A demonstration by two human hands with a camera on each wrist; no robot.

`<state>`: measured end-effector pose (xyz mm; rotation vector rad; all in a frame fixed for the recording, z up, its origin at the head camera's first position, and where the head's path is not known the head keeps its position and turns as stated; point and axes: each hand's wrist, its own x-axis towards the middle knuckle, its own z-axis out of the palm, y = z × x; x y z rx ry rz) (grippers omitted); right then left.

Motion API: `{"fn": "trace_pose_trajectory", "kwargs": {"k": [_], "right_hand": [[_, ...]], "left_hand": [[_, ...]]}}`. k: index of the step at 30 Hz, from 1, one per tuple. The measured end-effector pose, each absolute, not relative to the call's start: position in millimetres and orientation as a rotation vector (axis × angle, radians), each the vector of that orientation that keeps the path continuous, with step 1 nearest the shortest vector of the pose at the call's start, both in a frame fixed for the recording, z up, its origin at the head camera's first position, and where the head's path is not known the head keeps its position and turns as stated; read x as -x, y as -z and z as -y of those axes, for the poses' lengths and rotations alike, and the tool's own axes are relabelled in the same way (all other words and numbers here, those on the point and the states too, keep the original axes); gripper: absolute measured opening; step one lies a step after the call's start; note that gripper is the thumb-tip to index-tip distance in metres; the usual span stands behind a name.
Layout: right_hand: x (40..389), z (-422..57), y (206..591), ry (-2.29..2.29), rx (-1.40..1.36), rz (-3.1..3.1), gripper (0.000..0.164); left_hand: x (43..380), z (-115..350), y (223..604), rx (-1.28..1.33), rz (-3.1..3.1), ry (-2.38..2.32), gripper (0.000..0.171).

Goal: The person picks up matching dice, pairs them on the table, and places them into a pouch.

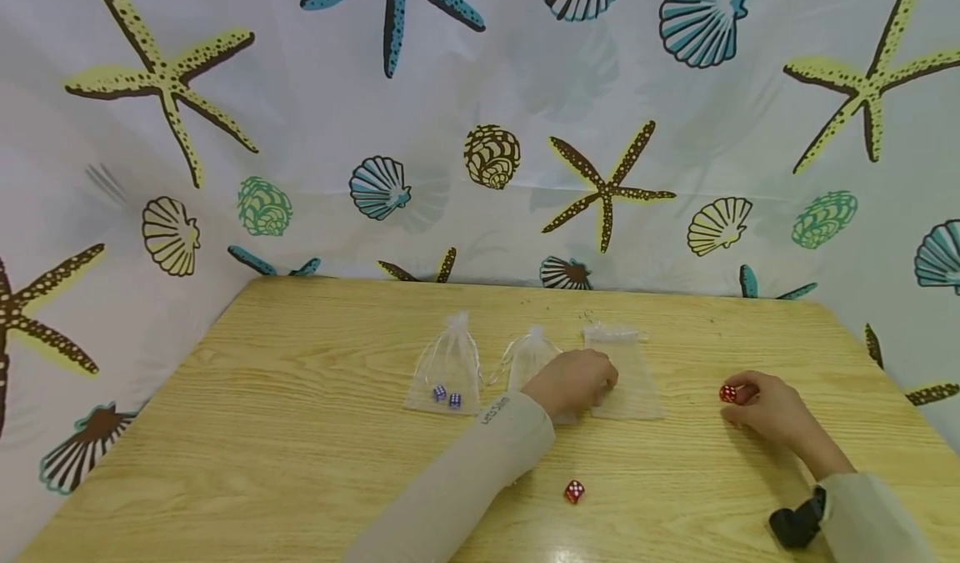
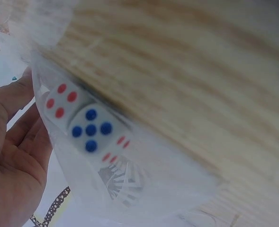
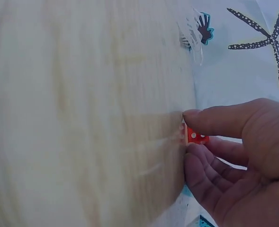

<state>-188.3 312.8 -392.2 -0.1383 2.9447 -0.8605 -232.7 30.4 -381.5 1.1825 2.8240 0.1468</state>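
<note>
My left hand (image 1: 573, 379) is between the middle sheer drawstring bag (image 1: 525, 367) and the right one (image 1: 630, 379), fingers bent down by the right bag's near-left side. In the left wrist view its fingertips are partly hidden, so whether they grip the bag is unclear. White dice (image 2: 91, 130) with blue and red dots show through the sheer bag beside that hand. Off to the right, my right hand (image 1: 772, 411) pinches a red die (image 1: 727, 393) between thumb and fingers, low over the table. The right wrist view shows the red die (image 3: 196, 136) between the fingertips.
Another red die (image 1: 574, 491) lies on the wooden table (image 1: 262, 429) nearer the front. To the left rests a sheer drawstring bag (image 1: 442, 363) with two blue-purple dice (image 1: 447, 397) in it. A cloth (image 1: 450, 238) printed with shells and starfish hangs behind the table.
</note>
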Motion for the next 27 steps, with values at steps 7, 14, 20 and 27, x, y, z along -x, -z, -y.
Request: {"fn": "trace_pose_trajectory", "kwargs": {"k": [7, 14, 20, 27], "right_hand": [[188.2, -313.2, 394.3, 0.874, 0.184, -2.956, 0.029], [187.7, -313.2, 395.9, 0.877, 0.225, -2.961, 0.022], [186.3, -312.0, 397.8, 0.890, 0.235, -2.950, 0.021], [184.4, -302.5, 395.6, 0.897, 0.325, -2.906, 0.021]], "left_hand": [[231.5, -30.4, 379.2, -1.199, -2.834, -0.108, 0.021], [231.0, -30.9, 379.2, -1.180, -2.826, -0.101, 0.021], [230.3, -31.6, 380.1, -1.181, -2.816, -0.100, 0.020], [231.8, -32.1, 381.2, -1.195, -2.823, -0.099, 0.019]]}}
